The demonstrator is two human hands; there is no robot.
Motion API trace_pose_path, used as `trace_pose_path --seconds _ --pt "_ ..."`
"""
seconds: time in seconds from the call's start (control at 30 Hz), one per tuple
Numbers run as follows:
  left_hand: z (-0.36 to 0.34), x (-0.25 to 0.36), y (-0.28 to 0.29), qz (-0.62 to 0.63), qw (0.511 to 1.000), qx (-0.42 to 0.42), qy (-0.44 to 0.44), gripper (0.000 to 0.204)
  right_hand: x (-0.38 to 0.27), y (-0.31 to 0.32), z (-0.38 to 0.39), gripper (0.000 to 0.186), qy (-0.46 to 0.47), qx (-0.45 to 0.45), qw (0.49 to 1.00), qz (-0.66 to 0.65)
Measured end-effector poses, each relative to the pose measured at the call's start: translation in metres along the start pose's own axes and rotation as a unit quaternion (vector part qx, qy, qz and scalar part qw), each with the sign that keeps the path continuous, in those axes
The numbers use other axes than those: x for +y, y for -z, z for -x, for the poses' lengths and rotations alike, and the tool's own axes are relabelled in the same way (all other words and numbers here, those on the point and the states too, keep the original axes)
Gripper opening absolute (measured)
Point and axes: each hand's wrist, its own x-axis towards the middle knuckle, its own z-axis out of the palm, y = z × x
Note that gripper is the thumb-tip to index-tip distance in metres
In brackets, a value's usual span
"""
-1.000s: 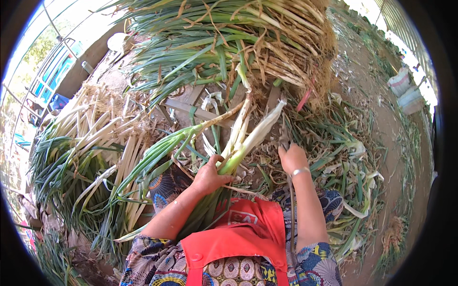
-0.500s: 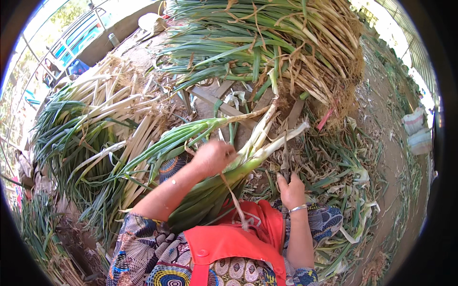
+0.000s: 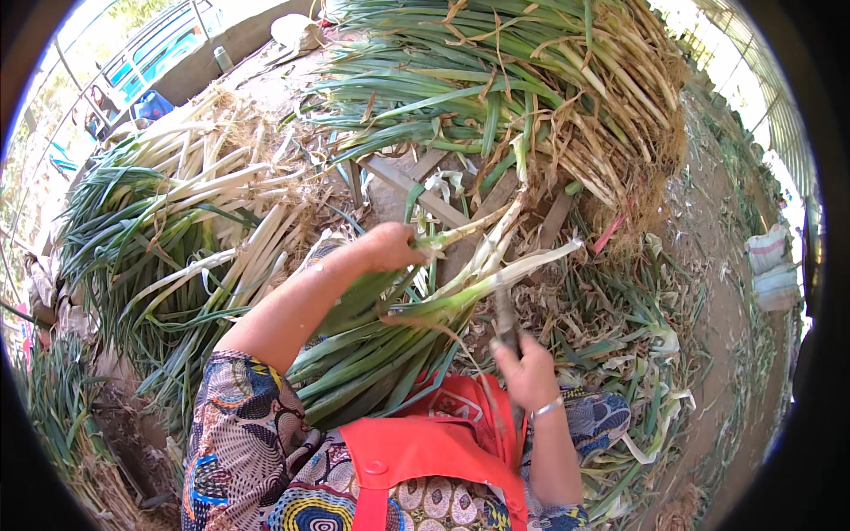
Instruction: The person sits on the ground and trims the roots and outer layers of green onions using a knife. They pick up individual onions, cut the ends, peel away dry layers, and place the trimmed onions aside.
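Note:
My left hand [image 3: 394, 246] is closed around the pale upper part of a green onion [image 3: 456, 234], whose root end points to the right. Across my lap, under that arm, lie several more green onions [image 3: 403, 341], their white ends to the upper right and one partly stripped. A dry strip of leaf trails down from them onto my red apron [image 3: 416, 451]. In my right hand [image 3: 529, 372], beside the lap bundle, is a narrow knife-like tool [image 3: 506, 314] held upright; motion smears its blade, so its exact shape cannot be made out.
A large heap of untrimmed green onions [image 3: 496, 88] lies ahead, roots to the right. At left is a pile of cleaner, white-stemmed ones [image 3: 177, 221]. Peeled leaf scraps [image 3: 611, 354] cover the ground at right. Wooden slats [image 3: 416, 190] stand between the heaps.
My left hand has moved away from my body and now grasps a single green onion, whose leaves have swung back toward me. My right hand with the tool has shifted slightly left and nearer.

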Motion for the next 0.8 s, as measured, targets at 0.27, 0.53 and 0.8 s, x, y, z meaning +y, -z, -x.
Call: trace_pose_path --seconds 0.27,0.53,0.8 --pt "0.017 0.012 -0.035 0.04 0.997 0.062 -0.007 0.053 -0.019 -0.007 0.005 0.039 0.018 -0.048 0.988 0.143" --pt "0.019 0.002 -0.054 0.172 0.977 0.113 0.06 0.042 -0.034 -0.008 -0.018 0.042 -0.027 -0.066 0.975 0.212" --pt "0.025 0.002 -0.073 0.157 0.941 0.298 0.028 0.038 -0.016 -0.017 -0.082 0.041 -0.051 0.044 0.963 0.261"
